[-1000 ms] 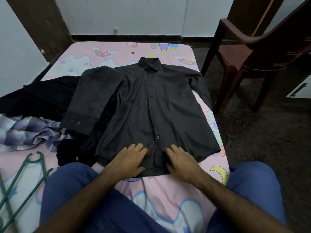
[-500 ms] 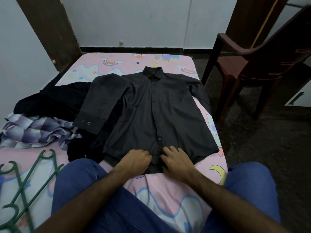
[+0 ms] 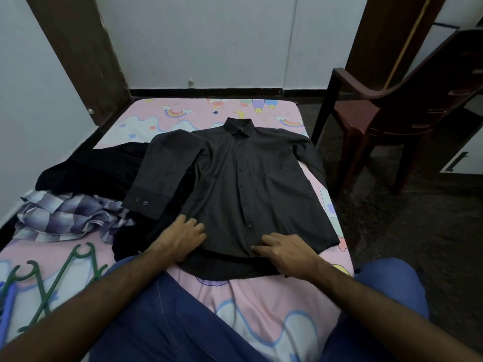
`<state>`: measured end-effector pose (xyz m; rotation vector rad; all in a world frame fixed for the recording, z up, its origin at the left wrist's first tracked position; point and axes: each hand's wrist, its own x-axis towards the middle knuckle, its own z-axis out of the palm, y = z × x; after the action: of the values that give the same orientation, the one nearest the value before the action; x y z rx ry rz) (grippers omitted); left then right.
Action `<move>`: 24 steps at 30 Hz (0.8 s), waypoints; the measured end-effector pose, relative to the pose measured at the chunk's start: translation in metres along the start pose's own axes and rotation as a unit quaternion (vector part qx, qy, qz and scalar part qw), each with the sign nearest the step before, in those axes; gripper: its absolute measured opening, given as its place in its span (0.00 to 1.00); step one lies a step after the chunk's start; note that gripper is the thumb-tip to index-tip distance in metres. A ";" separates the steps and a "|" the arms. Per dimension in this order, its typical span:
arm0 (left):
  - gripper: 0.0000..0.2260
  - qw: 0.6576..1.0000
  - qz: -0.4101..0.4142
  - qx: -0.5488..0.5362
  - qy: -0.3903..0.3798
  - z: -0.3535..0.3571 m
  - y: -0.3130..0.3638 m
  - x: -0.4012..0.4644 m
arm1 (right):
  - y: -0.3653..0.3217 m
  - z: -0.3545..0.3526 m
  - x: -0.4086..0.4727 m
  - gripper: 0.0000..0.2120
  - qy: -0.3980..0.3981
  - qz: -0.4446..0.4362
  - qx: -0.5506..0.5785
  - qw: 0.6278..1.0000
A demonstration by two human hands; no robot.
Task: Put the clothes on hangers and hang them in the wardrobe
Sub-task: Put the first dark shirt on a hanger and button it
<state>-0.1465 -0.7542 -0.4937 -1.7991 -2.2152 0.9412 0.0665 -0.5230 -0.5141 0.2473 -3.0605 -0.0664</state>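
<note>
A dark grey long-sleeved shirt (image 3: 251, 184) lies flat and buttoned on the bed, collar at the far end, its left sleeve folded down over other clothes. My left hand (image 3: 183, 237) grips the lower left hem with curled fingers. My right hand (image 3: 286, 250) pinches the front edge by the lowest button. Between my hands the front hem is drawn up a little, showing the back panel beneath. Green hangers (image 3: 52, 280) lie on the sheet at the lower left.
A purple checked shirt (image 3: 65, 218) and black clothes (image 3: 91, 168) are piled left of the grey shirt. A blue hanger (image 3: 7, 301) pokes in at the left edge. A brown plastic chair (image 3: 392, 113) stands right of the bed (image 3: 261, 309). My knees in blue jeans frame the near edge.
My hands went from lying flat at the middle of the hem to gripping it. The left hand slid left, and the front hem has lifted off the back panel.
</note>
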 end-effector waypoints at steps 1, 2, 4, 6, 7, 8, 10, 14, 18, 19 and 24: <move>0.15 1.000 0.007 0.012 -0.007 0.002 -0.012 -0.001 | 0.000 0.001 -0.001 0.16 0.003 0.000 -0.002 1.000; 0.14 1.000 0.020 0.014 -0.017 0.004 -0.021 -0.002 | 0.000 0.003 -0.001 0.15 0.004 -0.002 -0.006 1.000; 0.14 0.997 0.062 0.007 -0.046 0.006 -0.034 -0.005 | -0.003 0.009 0.001 0.12 0.010 -0.011 -0.019 1.000; 0.14 0.991 0.099 -0.003 -0.090 0.001 -0.039 -0.008 | -0.004 0.016 0.005 0.09 0.016 -0.025 -0.019 0.999; 0.14 0.988 0.113 -0.010 -0.105 -0.001 -0.038 -0.010 | -0.004 0.019 0.007 0.07 0.015 -0.027 -0.016 0.999; 0.14 0.986 0.124 -0.015 -0.110 -0.002 -0.037 -0.012 | -0.004 0.023 0.010 0.06 0.012 -0.020 -0.012 1.000; 0.12 0.984 0.139 -0.026 -0.106 -0.003 -0.034 -0.016 | -0.007 0.025 0.015 0.03 -0.002 0.003 0.021 1.000; 0.12 0.978 0.136 -0.061 -0.144 -0.003 -0.031 -0.019 | -0.008 0.014 0.023 0.05 -0.111 0.029 0.154 0.981; 0.12 0.967 0.117 -0.094 -0.205 -0.007 -0.026 -0.009 | -0.012 0.012 0.026 0.07 -0.183 0.024 0.212 0.960; 0.12 0.963 0.102 -0.122 -0.216 -0.008 -0.026 -0.004 | -0.011 0.009 0.028 0.09 -0.202 0.032 0.229 0.952; 0.07 0.910 0.018 -0.403 -0.097 -0.005 -0.031 0.033 | 0.008 -0.008 0.060 0.16 -0.271 0.134 0.422 0.855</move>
<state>-0.1792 -0.7245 -0.4821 -2.0965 -2.9937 0.1794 0.0065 -0.5247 -0.5015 -0.2134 -3.3769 1.4738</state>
